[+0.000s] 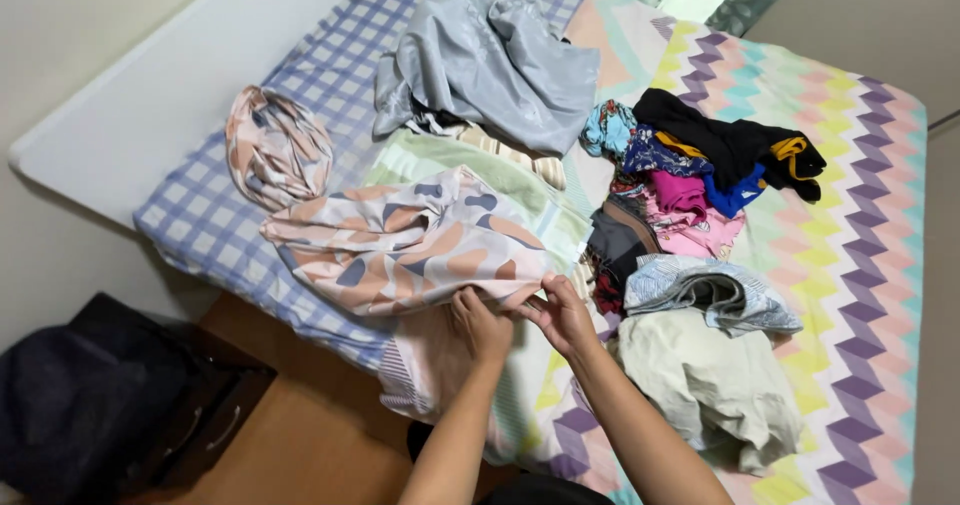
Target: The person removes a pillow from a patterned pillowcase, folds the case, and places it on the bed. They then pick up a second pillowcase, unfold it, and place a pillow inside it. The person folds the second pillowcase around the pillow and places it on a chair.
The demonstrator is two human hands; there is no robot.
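From the head camera, both hands meet at the near edge of the bed [850, 265]. The left hand [481, 323] and the right hand [562, 314] are side by side, almost touching, each grip closed in a pinch on the near corner of a patterned cloth [400, 240] in peach, grey and cream. That cloth spreads flat away from the hands and to their left, lying over a pale green sheet [470, 165] and a blue checked blanket [330, 75].

Beyond the left grip, a rolled cloth of the same pattern [277, 145] sits near the left edge of the bed, well apart. Straight ahead of both hands lies a crumpled grey garment [500, 65].

Just right of the right grip, a striped blue-white garment [710, 290] rests on a beige one [710, 385]. Farther ahead on that side is a heap of mixed clothes [690, 175] in black, pink and blue.

Past the heap, the zigzag bedcover lies bare toward the far right edge. Below the left forearm, the bed edge drops to a wooden floor [300, 435], where a dark bag [90, 395] sits off to the left.
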